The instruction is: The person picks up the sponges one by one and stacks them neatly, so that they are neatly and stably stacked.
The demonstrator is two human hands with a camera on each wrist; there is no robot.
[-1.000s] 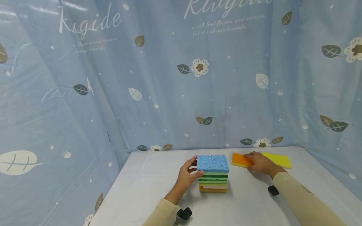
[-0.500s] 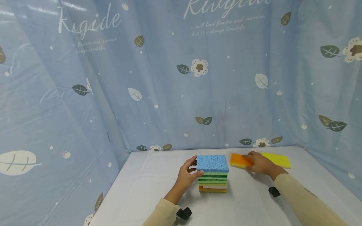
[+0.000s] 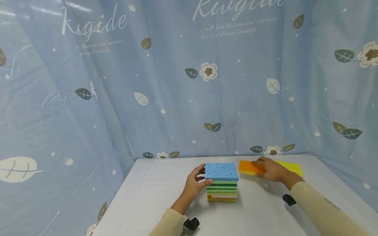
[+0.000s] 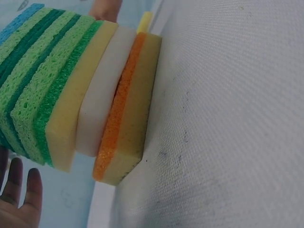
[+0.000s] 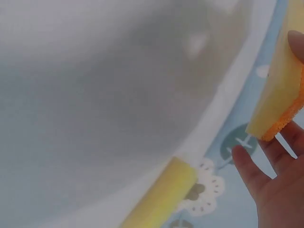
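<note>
A stack of sponges (image 3: 222,189) stands upright on the table, a speckled blue sponge (image 3: 221,171) on top. Below it come green layers, then a pale yellow one, a white sponge (image 4: 105,92) and an orange-and-yellow sponge (image 4: 133,109) at the bottom. My left hand (image 3: 192,187) holds the stack near its top, thumb at the front and fingers round the left and back. To the right, my right hand (image 3: 270,168) pinches another orange-and-yellow sponge (image 3: 247,167), orange side up. In the right wrist view, a thumb lies on its yellow underside.
A bright yellow sponge (image 3: 293,168) lies on the white table (image 3: 159,183) behind my right hand, partly covered by it. A blue patterned curtain (image 3: 171,98) rises along the table's back edge and both sides. Each wrist carries a small black device (image 3: 192,224).
The right hand has shifted the orange-and-yellow sponge slightly left, closer to the stack, and it now appears raised. The left hand keeps its place on the stack.
</note>
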